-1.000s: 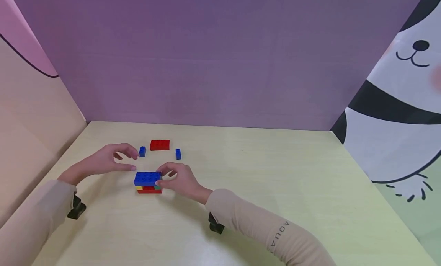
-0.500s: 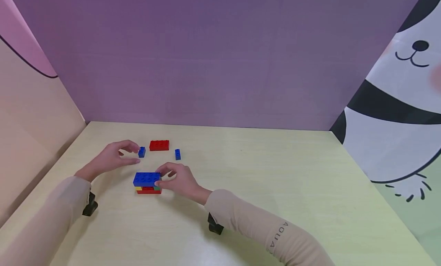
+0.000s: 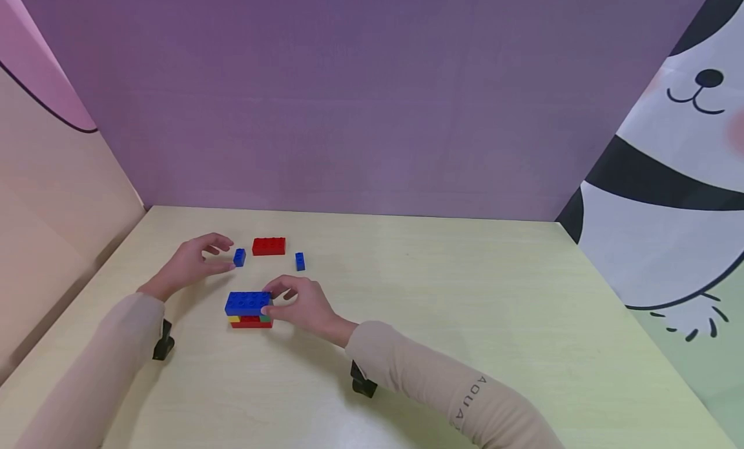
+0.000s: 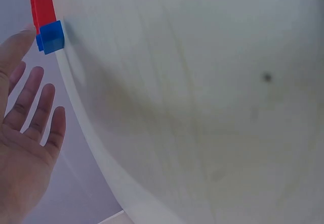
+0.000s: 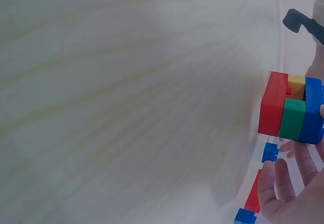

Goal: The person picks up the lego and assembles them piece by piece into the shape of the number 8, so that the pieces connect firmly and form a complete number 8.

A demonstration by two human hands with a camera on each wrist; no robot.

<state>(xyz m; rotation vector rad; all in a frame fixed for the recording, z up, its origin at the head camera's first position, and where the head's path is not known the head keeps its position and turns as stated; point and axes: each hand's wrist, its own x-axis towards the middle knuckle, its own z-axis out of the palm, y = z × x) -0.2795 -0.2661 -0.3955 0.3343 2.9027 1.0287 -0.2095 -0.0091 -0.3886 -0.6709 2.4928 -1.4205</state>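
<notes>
- Pale surface [image 3: 465, 294] is carrying every brick, with the left sleeve [image 3: 93, 371] and right sleeve [image 3: 453, 384] spanning its near part.
- Stack [image 3: 248, 312] is standing level: red base [image 3: 252, 324] below, yellow brick [image 3: 234, 319] and green brick [image 5: 292, 119] between, blue top [image 3: 244, 298] above. Yellow and green are sitting at opposite ends, apparently to support both ends of the top.
- Right grip [image 3: 305, 303] is pinching the blue top's right end, thumb in front and forefinger behind, probably to steady the stack; the rest of the stack is lying to that grip's left.
- Left grip [image 3: 194, 261] is hovering beyond the stack, moderately wide, thumb and forefinger apart and holding nothing. Their spacing seems to be suiting the left blue brick [image 3: 239, 258], which is lying just beside the fingertips, to their right; whether the thumb is touching it, I cannot tell.
- Right blue brick [image 3: 299, 261] is lying past the right grip, well apart from the left one.
- Red brick [image 3: 269, 247] is resting farthest out, between the two small blue ones; this spacing is probably leaving finger room around each.
- Purple backdrop [image 3: 360, 100] is rising behind, a cartoon panda [image 3: 657, 255] showing at right.
</notes>
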